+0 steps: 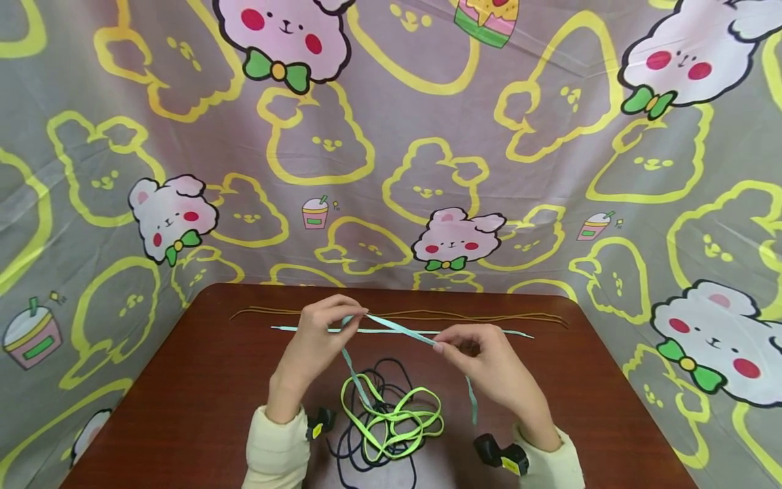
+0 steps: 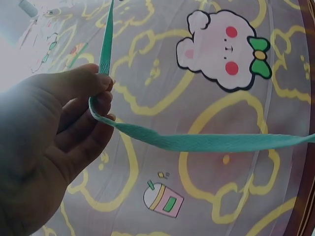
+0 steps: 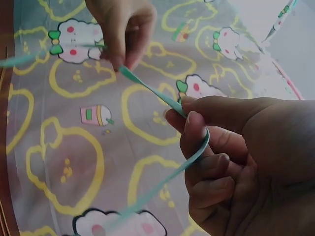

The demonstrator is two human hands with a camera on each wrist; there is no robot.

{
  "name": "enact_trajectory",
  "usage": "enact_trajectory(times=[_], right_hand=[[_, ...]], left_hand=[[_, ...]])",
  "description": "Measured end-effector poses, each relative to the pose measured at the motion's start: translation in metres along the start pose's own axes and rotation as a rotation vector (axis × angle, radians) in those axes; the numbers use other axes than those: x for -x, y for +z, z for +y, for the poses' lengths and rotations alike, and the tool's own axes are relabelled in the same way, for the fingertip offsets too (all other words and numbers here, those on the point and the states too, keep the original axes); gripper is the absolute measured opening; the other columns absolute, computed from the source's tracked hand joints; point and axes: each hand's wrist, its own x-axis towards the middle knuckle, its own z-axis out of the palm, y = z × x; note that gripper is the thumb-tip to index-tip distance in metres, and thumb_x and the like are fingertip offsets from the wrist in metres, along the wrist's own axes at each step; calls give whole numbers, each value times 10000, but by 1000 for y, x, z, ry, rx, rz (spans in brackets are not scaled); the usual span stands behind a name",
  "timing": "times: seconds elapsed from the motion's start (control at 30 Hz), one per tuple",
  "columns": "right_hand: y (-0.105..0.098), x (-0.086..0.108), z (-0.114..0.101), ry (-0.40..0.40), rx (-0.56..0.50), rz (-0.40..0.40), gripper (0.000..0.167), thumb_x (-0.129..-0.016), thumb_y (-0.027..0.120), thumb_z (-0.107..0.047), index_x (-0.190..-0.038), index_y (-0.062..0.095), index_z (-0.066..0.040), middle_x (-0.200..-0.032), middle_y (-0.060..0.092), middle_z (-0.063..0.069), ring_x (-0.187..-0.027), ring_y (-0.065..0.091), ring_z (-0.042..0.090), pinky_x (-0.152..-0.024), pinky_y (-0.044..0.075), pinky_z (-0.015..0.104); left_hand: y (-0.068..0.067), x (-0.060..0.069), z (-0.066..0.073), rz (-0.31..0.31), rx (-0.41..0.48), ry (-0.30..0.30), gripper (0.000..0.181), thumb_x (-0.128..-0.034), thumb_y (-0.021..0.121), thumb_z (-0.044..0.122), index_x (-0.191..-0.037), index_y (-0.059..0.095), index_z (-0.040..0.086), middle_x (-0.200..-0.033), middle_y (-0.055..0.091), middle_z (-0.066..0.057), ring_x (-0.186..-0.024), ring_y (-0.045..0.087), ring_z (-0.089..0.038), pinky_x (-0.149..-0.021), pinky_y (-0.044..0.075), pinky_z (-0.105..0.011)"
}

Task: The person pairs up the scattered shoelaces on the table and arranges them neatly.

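Head view: the left hand point(image 1: 320, 333) and right hand point(image 1: 489, 356), mid-frame, each pinch a teal lace point(image 1: 400, 329), its middle stretched between them. At lower centre, a neon-yellow lace point(image 1: 366, 435) lies tangled with dark cord point(image 1: 379, 406) on a reddish-brown bench point(image 1: 183, 380). A second teal lace point(image 1: 285, 329) and brown cords point(image 1: 269, 310) cross the bench's far part, partly hidden by the hands. Printed cloth point(image 1: 373, 197) fills the upper frame; sleeves point(image 1: 277, 448) are cut off below.

Left wrist view: thumb and fingertips grip the lace, which exits at top and right edges.

Right wrist view: thumb and forefinger pinch it; behind the forefinger, the lace bends, its tail blurring toward lower left.
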Motion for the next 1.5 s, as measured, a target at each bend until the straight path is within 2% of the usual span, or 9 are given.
enact_trajectory(times=[0.2, 0.37, 0.5, 0.7, 0.87, 0.97, 1.17, 1.33, 1.5], right_hand=[[-12, 0, 9, 24, 56, 62, 60, -938, 749, -167, -951, 788, -210, -735, 652, -82, -601, 516, 79, -541, 440, 259], [-22, 0, 15, 40, 92, 92, 85, -933, 747, -124, -979, 787, -184, -758, 669, -75, -585, 521, 93, -521, 427, 262], [-27, 0, 21, 42, 118, 116, 110, -932, 738, -77, -1010, 784, -139, -839, 722, -55, -632, 582, 89, -583, 479, 262], [-33, -1, 32, 7, 193, 172, 134, -932, 731, -51, -1027, 782, -131, -904, 751, -44, -762, 643, 67, -722, 544, 265], [-40, 0, 39, -3, 227, 188, 152, -925, 730, -28, -1046, 778, -107, -912, 758, -21, -764, 645, 80, -698, 535, 253], [-44, 1, 42, 14, 243, 193, 171, -917, 732, -12, -1069, 772, -80, -931, 763, 13, -757, 656, 91, -683, 529, 252], [-48, 0, 47, 52, 272, 232, 210, -914, 728, 3, -1118, 753, -38, -988, 759, 113, -568, 595, 116, -588, 475, 258], [-47, -2, 56, 53, 298, 294, 163, -906, 747, -19, -1065, 767, -47, -877, 743, 85, -538, 546, 66, -539, 446, 253], [-47, -5, 67, 49, 348, 384, 66, -892, 783, -75, -955, 787, -91, -752, 698, 3, -623, 521, 70, -559, 427, 241]], left_hand=[[-6, 2, -6, 66, -41, -8, 218, -801, 806, -91, -964, 804, 54, -937, 728, -30, -688, 595, -80, -598, 441, -150], [-9, 3, -7, 91, -48, -24, 224, -813, 786, -109, -969, 804, 51, -939, 728, -35, -635, 524, -49, -546, 432, -205], [-9, 3, -10, 96, -60, -31, 241, -813, 771, -136, -975, 802, 39, -961, 728, -40, -684, 592, -96, -553, 480, -283], [-10, 4, -16, 116, -72, -54, 250, -808, 776, -136, -978, 805, 45, -974, 734, -45, -836, 702, -193, -636, 545, -294], [-10, 6, -21, 136, -67, -70, 206, -824, 781, -100, -958, 809, 54, -952, 739, -35, -729, 633, -115, -566, 446, -211], [-10, 6, -24, 137, -58, -79, 191, -841, 773, -87, -957, 809, 62, -946, 739, -34, -678, 574, -93, -552, 430, -227], [-13, 8, -31, 161, -79, -78, 210, -808, 794, -103, -946, 809, 55, -921, 737, -49, -763, 663, -154, -600, 492, -228], [-16, 12, -36, 188, -85, -76, 218, -777, 813, -119, -925, 806, 42, -899, 736, -46, -806, 703, -194, -735, 477, -124], [-18, 13, -40, 194, -91, -88, 198, -786, 816, -100, -919, 806, 46, -894, 734, -41, -773, 689, -172, -664, 515, -238]])
